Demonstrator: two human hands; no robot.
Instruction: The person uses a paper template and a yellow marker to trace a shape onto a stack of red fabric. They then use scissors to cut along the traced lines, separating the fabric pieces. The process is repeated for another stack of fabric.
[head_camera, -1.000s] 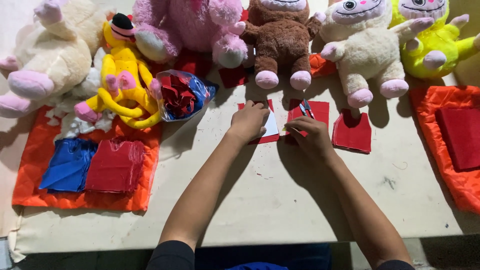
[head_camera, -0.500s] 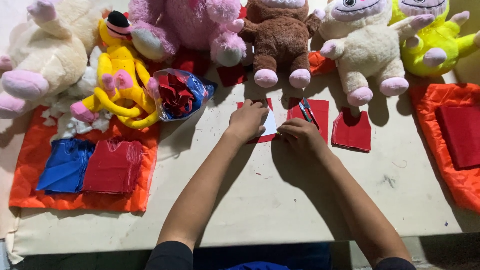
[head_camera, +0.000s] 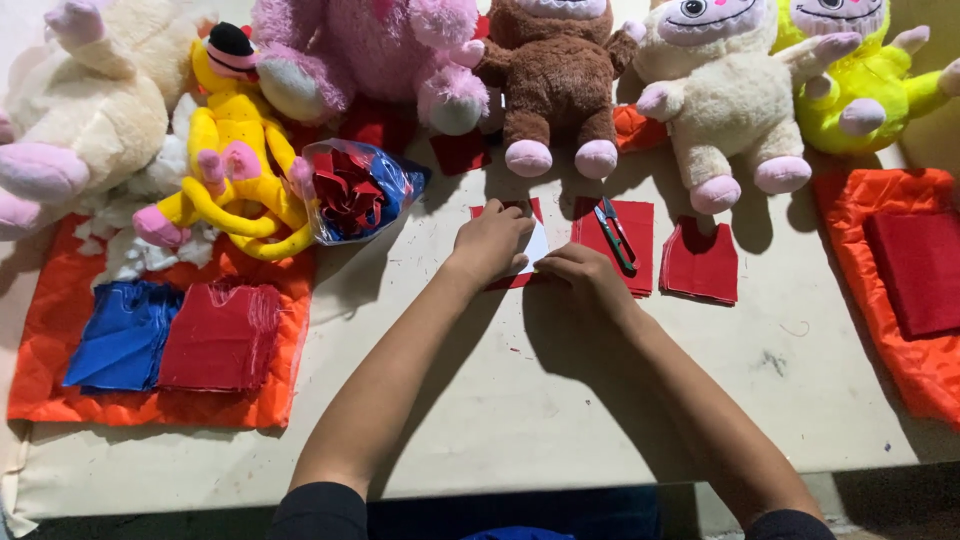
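We see both hands meeting at the far middle of the pale table (head_camera: 520, 420). Our left hand (head_camera: 490, 243) lies palm down, fingers curled, pressing on a small white card (head_camera: 536, 250) that sits on top of a red fabric piece (head_camera: 503, 212). Our right hand (head_camera: 580, 275) touches the card's near right corner with its fingertips; we cannot tell whether it pinches the card or only rests against it. Just to the right, green-handled snips (head_camera: 612, 233) lie on a second red fabric piece (head_camera: 630, 250), and a third red piece (head_camera: 700, 265) lies beside that. A brown plush toy (head_camera: 560, 80) sits directly behind the hands, a cream plush toy (head_camera: 725, 110) to its right. At the left, stacked blue and red cut pieces (head_camera: 170, 335) rest on orange cloth (head_camera: 40, 350).
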